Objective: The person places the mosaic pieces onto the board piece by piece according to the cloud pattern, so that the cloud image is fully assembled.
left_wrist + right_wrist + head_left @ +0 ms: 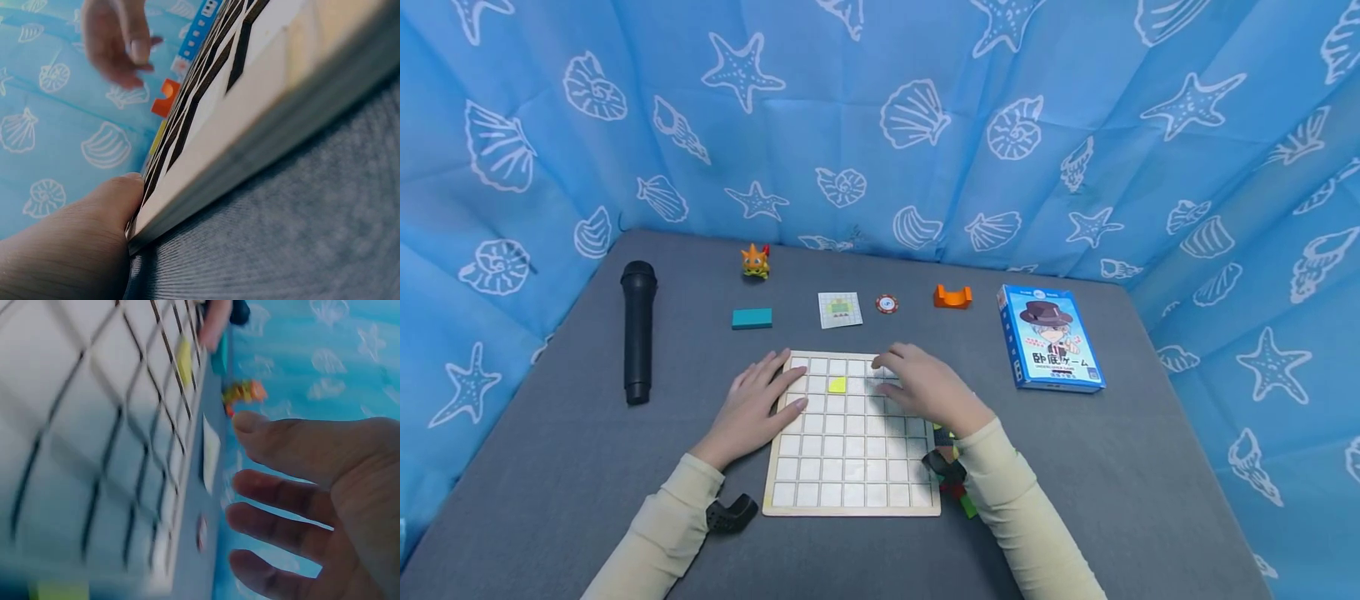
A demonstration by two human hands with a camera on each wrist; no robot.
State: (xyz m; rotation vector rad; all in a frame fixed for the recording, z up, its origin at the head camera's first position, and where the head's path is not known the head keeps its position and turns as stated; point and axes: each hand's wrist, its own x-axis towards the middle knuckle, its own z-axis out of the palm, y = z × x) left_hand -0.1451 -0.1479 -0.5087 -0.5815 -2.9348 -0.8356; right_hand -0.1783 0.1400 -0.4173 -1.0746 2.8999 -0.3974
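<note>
Pale wood frames the grid board (850, 433), a flat square panel of white cells ruled by thin dark lines, lying on the grey felt-like table (1150, 467). The left hand (758, 408) rests with straight fingers on the board's upper left edge, holding nothing; in the left wrist view its thumb presses against the board's raw wooden rim. The right hand (925, 387) hovers over the upper right cells with fingers spread and relaxed, gripping nothing. One yellow piece (837, 384) sits in a cell of the second row, between the two hands.

Beyond the board lie a small printed card (839, 309) with a green figure, a round red-and-white chip (887, 304), an orange notched block (952, 297), a teal rectangular block (752, 317) and an orange spiky toy (756, 262). A matte black microphone (638, 329) lies at the left. At the right is a blue game box (1049, 337) showing a cartoon figure in a hat with Japanese lettering, too small to read surely. Coloured pieces (958, 492) by the right sleeve are mostly hidden. Blue cloth (880, 117) printed with white shells and starfish hangs behind. The right wrist view is blurred.
</note>
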